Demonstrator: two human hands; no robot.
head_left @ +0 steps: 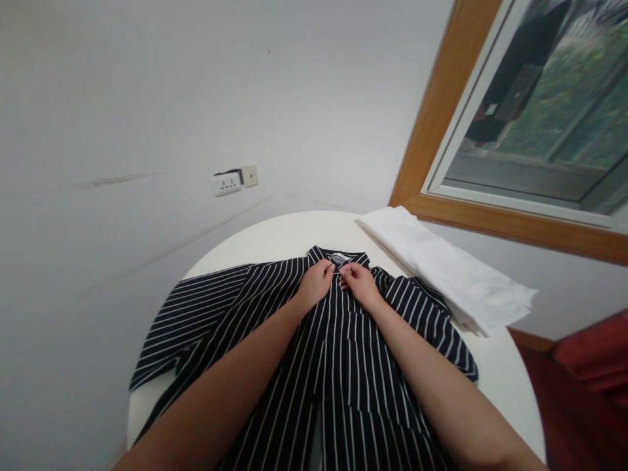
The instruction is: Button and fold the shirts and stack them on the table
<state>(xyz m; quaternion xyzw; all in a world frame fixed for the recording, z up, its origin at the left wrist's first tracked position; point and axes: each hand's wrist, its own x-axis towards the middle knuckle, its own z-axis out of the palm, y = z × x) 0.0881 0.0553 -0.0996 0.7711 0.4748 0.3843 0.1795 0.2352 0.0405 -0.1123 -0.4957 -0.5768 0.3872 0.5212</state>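
Note:
A black shirt with white stripes [338, 366] lies spread face up on a round white table [275, 235], its collar toward the wall. My left hand [316, 282] pinches the shirt's front edge just below the collar [314, 252]. Close beside it, my right hand [360, 284] grips the opposite front edge at the neck, fingers bent. The two hands nearly meet at the top of the front opening. Whether a button lies between the fingers is too small to tell. One sleeve [196, 320] stretches out to the left; the other [432, 320] lies bunched on the right.
A folded white cloth [446, 265] lies at the table's right back edge, partly over the rim. Behind stand a white wall with a power socket [226, 183] and a wood-framed window [544, 118]. Red fabric [593, 353] shows at the lower right.

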